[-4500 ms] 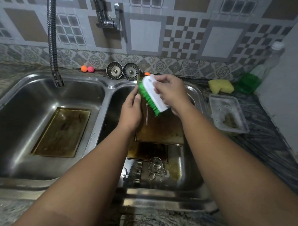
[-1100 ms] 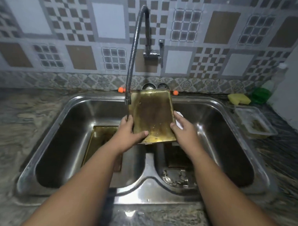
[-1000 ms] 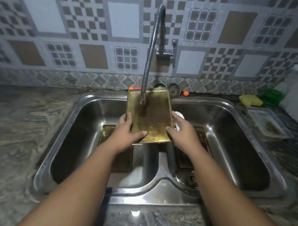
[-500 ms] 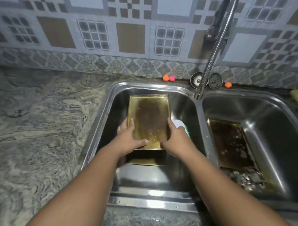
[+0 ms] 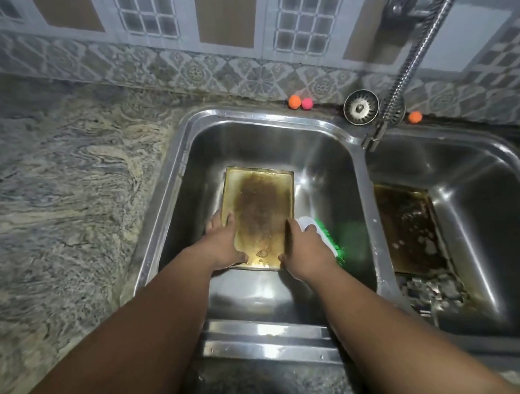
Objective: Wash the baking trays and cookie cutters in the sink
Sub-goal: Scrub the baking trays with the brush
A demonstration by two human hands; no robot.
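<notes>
Both hands are down in the left basin (image 5: 326,170) of a steel double sink, holding a greasy baking tray (image 5: 259,217) by its near end. The tray is rectangular, its floor stained brown and yellow, with its long side running away from the person; whether it lies flat on the basin floor or is held just above it cannot be told. The left hand (image 5: 222,243) grips the tray's left edge, fingers curled along the rim and thumb lying across the near corner. The right hand (image 5: 303,251) presses against the tray's right edge with the thumb on the rim, and the same hand also holds a brush (image 5: 326,238), white-backed with green bristles, which sticks out to the right of the hand beside the tray. In the right basin (image 5: 475,169) a second tray (image 5: 409,226), darker and dirtier, lies on the floor, and just in front of it is a blurred heap of metal cutters (image 5: 432,290). The flexible faucet hose (image 5: 407,59) comes down from the upper right, its nozzle ending over the divider between the basins. On the back ledge sit a strainer plug (image 5: 361,106), an orange ball (image 5: 294,101) touching a pink ball (image 5: 307,103), and another orange ball (image 5: 414,116) right of the hose. Marbled counter (image 5: 67,190) spreads to the left of the sink.
</notes>
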